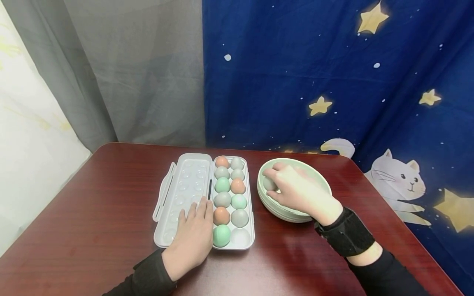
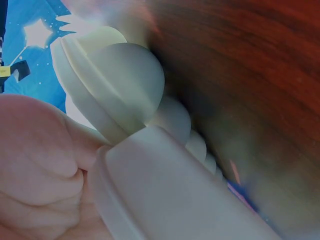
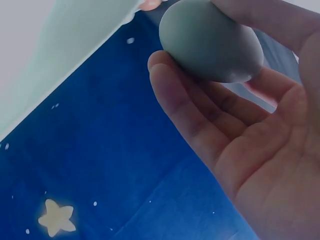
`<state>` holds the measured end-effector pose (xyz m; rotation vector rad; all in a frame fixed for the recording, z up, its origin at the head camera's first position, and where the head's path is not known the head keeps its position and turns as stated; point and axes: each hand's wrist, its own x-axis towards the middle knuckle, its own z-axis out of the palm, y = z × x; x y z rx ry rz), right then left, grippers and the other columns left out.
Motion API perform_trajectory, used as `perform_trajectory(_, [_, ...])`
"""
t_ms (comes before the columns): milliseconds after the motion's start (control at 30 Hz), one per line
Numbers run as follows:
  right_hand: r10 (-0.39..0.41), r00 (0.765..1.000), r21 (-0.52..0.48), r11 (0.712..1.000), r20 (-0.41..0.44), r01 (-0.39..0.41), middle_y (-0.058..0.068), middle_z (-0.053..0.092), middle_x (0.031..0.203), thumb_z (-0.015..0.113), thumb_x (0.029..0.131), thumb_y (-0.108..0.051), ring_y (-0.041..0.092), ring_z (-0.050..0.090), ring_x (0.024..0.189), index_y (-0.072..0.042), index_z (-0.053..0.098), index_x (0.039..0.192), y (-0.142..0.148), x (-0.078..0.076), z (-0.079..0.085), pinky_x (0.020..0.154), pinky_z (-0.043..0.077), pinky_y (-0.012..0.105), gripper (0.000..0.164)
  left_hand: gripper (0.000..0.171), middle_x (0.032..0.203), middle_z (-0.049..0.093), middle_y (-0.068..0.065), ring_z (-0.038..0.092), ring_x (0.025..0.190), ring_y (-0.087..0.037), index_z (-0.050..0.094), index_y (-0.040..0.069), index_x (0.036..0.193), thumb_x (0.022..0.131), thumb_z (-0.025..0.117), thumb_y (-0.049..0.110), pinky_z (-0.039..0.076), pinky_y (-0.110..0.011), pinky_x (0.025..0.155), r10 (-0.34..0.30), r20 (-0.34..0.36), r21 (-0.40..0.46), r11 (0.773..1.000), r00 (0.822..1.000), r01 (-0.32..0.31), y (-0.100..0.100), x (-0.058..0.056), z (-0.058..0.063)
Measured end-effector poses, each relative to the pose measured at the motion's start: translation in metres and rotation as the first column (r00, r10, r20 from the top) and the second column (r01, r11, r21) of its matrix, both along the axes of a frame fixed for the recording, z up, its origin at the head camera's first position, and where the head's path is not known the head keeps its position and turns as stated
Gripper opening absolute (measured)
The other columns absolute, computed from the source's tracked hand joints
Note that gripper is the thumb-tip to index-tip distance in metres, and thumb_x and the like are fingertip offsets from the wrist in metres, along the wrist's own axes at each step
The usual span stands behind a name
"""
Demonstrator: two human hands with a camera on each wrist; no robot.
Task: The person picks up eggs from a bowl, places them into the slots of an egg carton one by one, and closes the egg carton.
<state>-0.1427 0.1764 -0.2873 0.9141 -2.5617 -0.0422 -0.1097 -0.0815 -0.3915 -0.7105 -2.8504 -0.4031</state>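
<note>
My right hand (image 1: 298, 189) pinches a grey-green egg (image 1: 269, 183) over the left side of a pale green bowl (image 1: 275, 209), the top one of a stack. In the right wrist view the thumb and fingertips hold this egg (image 3: 210, 42) on both sides. An egg carton (image 1: 181, 181) lies unfolded left of the bowls. Orange, green and grey eggs fill its cups, except the front right cup (image 1: 240, 237), which is bare. My left hand (image 1: 194, 236) rests with straight fingers on the carton's hinge side; in the left wrist view the palm (image 2: 40, 170) touches the carton's edge (image 2: 170, 185).
All of this stands on a dark red-brown table (image 1: 111, 205). The carton's latch flap (image 1: 164, 191) sticks out to the left. A grey curtain (image 1: 148, 82) and a blue starry curtain (image 1: 266, 90) hang behind the table's far edge.
</note>
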Motion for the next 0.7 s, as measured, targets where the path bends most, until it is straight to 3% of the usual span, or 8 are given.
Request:
perform_trajectory(233, [0.032, 0.999, -0.061, 0.998, -0.002, -0.032, 0.001, 0.054, 0.084, 0.083, 0.073, -0.016, 0.015, 0.054, 0.070, -0.007, 0.066, 0.101, -0.014, 0.014, -0.005, 0.060, 0.047, 0.032, 0.033, 0.055, 0.144, 0.038, -0.033, 0.039, 0.128, -0.052, 0.042, -0.015, 0.139, 0.089, 0.054, 0.004, 0.027, -0.071, 0.098, -0.002, -0.018, 0.006, 1.000, 1.000, 0.002, 0.000, 0.000, -0.003])
perform_trajectory(500, [0.106, 0.988, -0.191, 0.978, 0.113, -0.083, -0.004, 0.055, 0.085, 0.083, 0.076, -0.014, 0.011, 0.052, 0.073, -0.006, 0.068, 0.106, -0.026, 0.023, -0.014, 0.067, 0.048, 0.029, 0.034, 0.055, 0.145, 0.036, -0.033, 0.037, 0.129, -0.052, 0.040, -0.015, 0.140, 0.090, 0.053, 0.004, 0.027, -0.069, 0.100, 0.005, 0.009, 0.007, 1.000, 1.000, -0.005, 0.000, -0.001, -0.004])
perform_trajectory(700, [0.121, 0.982, -0.244, 0.966, 0.144, -0.083, -0.003, 0.059, 0.090, 0.082, 0.078, -0.016, 0.012, 0.056, 0.080, -0.007, 0.068, 0.109, -0.029, 0.025, -0.018, 0.073, 0.050, 0.032, 0.035, 0.055, 0.146, 0.036, -0.033, 0.037, 0.130, -0.052, 0.040, -0.015, 0.140, 0.090, 0.053, 0.004, 0.026, -0.070, 0.100, 0.005, 0.023, 0.009, 1.000, 1.000, -0.006, 0.000, -0.002, -0.005])
